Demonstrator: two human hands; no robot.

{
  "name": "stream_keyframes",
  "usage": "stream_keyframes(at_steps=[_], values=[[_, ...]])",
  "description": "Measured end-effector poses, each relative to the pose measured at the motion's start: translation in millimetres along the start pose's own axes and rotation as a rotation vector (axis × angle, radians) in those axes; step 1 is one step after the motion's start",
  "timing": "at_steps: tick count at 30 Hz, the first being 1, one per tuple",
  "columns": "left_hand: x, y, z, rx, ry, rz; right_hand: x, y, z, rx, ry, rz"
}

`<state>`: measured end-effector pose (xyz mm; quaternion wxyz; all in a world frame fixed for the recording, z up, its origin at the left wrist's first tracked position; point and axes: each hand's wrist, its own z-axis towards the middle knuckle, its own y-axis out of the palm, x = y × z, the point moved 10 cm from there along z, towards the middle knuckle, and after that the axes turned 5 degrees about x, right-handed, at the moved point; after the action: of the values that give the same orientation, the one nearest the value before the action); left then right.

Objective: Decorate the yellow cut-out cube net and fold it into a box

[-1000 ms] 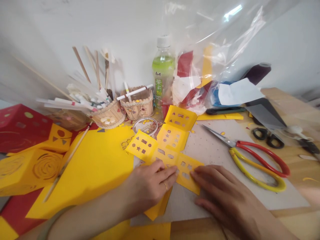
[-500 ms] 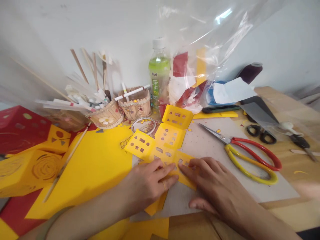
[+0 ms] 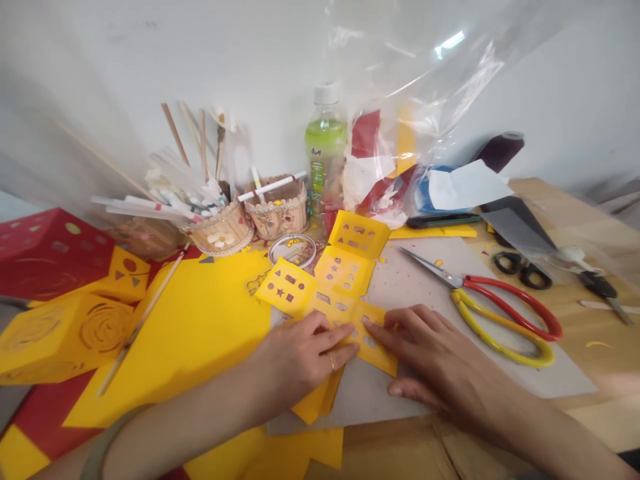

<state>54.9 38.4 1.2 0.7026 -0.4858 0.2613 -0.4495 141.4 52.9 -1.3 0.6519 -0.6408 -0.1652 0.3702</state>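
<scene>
A yellow paper box net (image 3: 345, 270) lies unfolded on a grey board (image 3: 415, 267), its panels pierced with small stars, circles, triangles and other shapes. The far panel tilts up. My left hand (image 3: 305, 353) rests on the middle of the net, fingers stretched out and pressing down; a ring is on one finger. With its fingertips on the right panel, my right hand (image 3: 433, 347) lies open, thumb apart on the board. Both hands hide part of the net. Right of them lie large scissors (image 3: 457, 283) with red and yellow handles, blades apart.
Yellow sheets (image 3: 200, 333), a thin stick (image 3: 143, 320), and red (image 3: 55, 247) and yellow (image 3: 70, 337) paper boxes fill the left. Behind stand decorated pots (image 3: 275, 217) with pens, a drink bottle (image 3: 325, 157) and a clear plastic bag (image 3: 430, 87). Black-handled scissors (image 3: 523, 270) lie right.
The view has shifted slightly, so most things on the left and in the middle appear a little further right. Both hands stay on the net, with hardly any movement against it.
</scene>
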Motion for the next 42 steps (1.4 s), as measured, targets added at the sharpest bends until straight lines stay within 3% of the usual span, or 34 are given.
stream_keyframes(at_steps=[6, 13, 16, 22, 42], values=[[-11, 9, -3, -0.108, -0.014, -0.247, 4, 2, 6, 0.070, 0.035, -0.152], [-20, 13, -5, -0.147, -0.027, -0.331, 2, -12, -4, 0.087, 0.014, 0.046], [-21, 12, -3, -0.138, -0.013, -0.335, 2, -16, 2, 0.155, 0.062, 0.138], [-22, 8, -2, -0.084, -0.027, -0.280, 4, 3, 29, 0.163, 0.201, 0.294], [-22, 5, -2, -0.061, -0.029, -0.302, 7, 5, 38, 0.110, 0.281, 0.331]])
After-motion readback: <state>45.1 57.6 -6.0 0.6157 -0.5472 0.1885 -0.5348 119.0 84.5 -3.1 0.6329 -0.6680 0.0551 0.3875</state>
